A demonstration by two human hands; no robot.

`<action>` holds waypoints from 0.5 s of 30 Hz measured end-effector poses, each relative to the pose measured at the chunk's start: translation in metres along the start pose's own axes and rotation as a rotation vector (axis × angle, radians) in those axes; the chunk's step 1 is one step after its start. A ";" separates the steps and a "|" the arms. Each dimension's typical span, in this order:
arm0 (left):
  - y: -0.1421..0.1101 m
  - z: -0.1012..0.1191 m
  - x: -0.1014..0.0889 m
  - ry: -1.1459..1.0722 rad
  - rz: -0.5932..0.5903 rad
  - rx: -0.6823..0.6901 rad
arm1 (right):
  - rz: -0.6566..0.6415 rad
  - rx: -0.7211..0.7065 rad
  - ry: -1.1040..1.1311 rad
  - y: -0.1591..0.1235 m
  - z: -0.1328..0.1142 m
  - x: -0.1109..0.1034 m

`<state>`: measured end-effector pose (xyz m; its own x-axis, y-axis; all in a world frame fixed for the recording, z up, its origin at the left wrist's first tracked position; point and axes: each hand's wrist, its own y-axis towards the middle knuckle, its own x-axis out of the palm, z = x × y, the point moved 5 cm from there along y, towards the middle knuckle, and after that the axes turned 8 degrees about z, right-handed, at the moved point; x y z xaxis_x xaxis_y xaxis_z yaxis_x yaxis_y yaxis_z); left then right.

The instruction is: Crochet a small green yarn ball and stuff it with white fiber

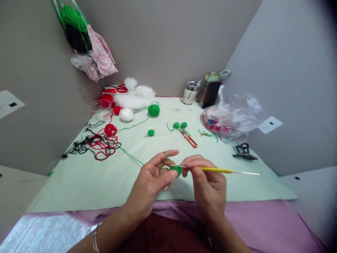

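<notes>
Between thumb and fingers, my left hand (pixel 155 177) pinches a small green crochet piece (pixel 176 170) above the table's front part. Green yarn (pixel 131 157) runs from the left over that hand's raised index finger. My right hand (pixel 207 179) is closed around the yellow handle of a crochet hook (pixel 217 170). The hook's metal tip meets the top of the green piece; whether it is inside a stitch is too small to tell. Beyond the hands lie orange thread snips (pixel 190 138), two small green balls (pixel 180 125) with yarn tails, and another small green piece (pixel 151 133).
A green yarn ball (pixel 153 110), white stuffing (pixel 137 96) and a white yarn ball (pixel 126 114) sit at the back. Tangled black and red yarn (pixel 97 142) lies left. To the right are a plastic bag (pixel 229 119), a pen tin (pixel 190 93), a phone (pixel 211 95) and a black clip (pixel 244 152).
</notes>
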<state>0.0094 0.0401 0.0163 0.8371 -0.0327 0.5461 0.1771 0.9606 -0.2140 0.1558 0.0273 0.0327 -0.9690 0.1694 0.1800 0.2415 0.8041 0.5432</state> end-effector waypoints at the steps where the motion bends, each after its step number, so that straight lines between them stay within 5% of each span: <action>1: -0.001 -0.001 0.000 0.035 0.003 0.030 | -0.021 -0.026 -0.040 0.000 -0.001 0.002; 5: 0.000 -0.004 -0.003 0.065 0.078 0.117 | -0.065 -0.263 -0.343 -0.012 -0.006 0.005; 8: 0.004 -0.010 -0.001 -0.041 0.022 -0.028 | -0.101 -0.431 -0.562 -0.020 -0.010 0.005; 11: 0.005 -0.013 0.002 -0.144 -0.032 -0.178 | -0.010 -0.317 -0.422 -0.014 -0.010 -0.003; 15: 0.005 -0.007 -0.001 -0.092 0.020 -0.067 | 0.074 -0.010 -0.063 -0.004 -0.001 -0.005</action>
<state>0.0125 0.0432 0.0090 0.7904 0.0143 0.6125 0.1981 0.9401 -0.2776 0.1600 0.0230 0.0304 -0.9498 0.2636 0.1684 0.3126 0.7827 0.5382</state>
